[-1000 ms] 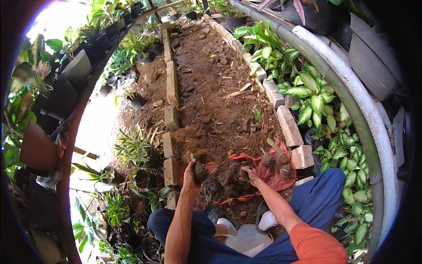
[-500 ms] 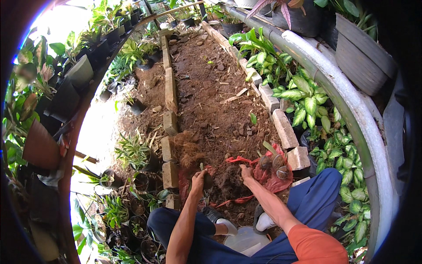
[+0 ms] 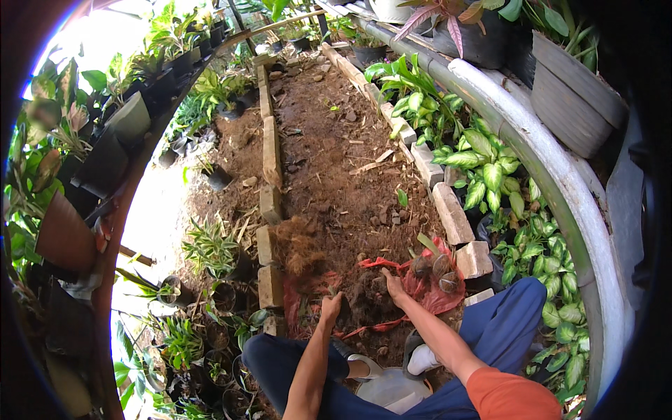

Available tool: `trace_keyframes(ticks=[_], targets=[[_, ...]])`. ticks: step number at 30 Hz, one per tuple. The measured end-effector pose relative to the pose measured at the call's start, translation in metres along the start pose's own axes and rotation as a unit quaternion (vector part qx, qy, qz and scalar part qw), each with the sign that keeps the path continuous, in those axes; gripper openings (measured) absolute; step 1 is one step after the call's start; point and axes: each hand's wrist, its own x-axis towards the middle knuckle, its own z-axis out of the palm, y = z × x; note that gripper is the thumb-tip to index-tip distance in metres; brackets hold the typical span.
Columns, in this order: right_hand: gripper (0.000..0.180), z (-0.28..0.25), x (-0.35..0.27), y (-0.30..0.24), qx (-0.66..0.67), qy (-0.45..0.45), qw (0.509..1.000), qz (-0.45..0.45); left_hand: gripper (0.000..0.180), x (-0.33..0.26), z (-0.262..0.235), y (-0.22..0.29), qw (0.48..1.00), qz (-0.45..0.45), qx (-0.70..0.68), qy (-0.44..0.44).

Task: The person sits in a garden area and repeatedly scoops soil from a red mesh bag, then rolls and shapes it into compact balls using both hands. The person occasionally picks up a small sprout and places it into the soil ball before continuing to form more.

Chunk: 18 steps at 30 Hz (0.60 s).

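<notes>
My left hand (image 3: 331, 308) is closed around a dark, rounded lump (image 3: 343, 306), with a short pale stub poking up above the fist. It looks like a tuber, though the fingers cover much of it. My right hand (image 3: 393, 285) points down at the heap of loose dark soil (image 3: 369, 295), its fingers pressed together at the heap's edge; whatever they hold is too small to make out. Torn red plastic (image 3: 441, 297) lies under and around the soil. On its right part rest several round brown tubers (image 3: 442, 264), one with a cut green stalk.
Brown coconut-like fibre (image 3: 297, 245) lies by the left row of bricks (image 3: 270, 285). Another brick row (image 3: 453, 213) borders the soil bed (image 3: 336, 182) on the right. Potted plants line both sides. A whitish lid-like thing (image 3: 392, 388) sits between my feet.
My left hand has moved right and toward me with the dark lump, closer to the soil heap. My right hand has shifted slightly toward me.
</notes>
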Motion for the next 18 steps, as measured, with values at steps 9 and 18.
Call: trace_keyframes(ticks=[9, 18], targets=[[0.074, -0.001, -0.025, -0.025, 0.048, 0.065, 0.996, 0.038, 0.095, -0.003, 0.020, -0.032, 0.953, 0.059, 0.282, 0.092], [0.091, -0.006, -0.028, -0.044, 0.114, -0.047, 0.992, 0.025, 0.084, 0.022, 0.032, -0.052, 0.949, 0.025, 0.308, -0.059]])
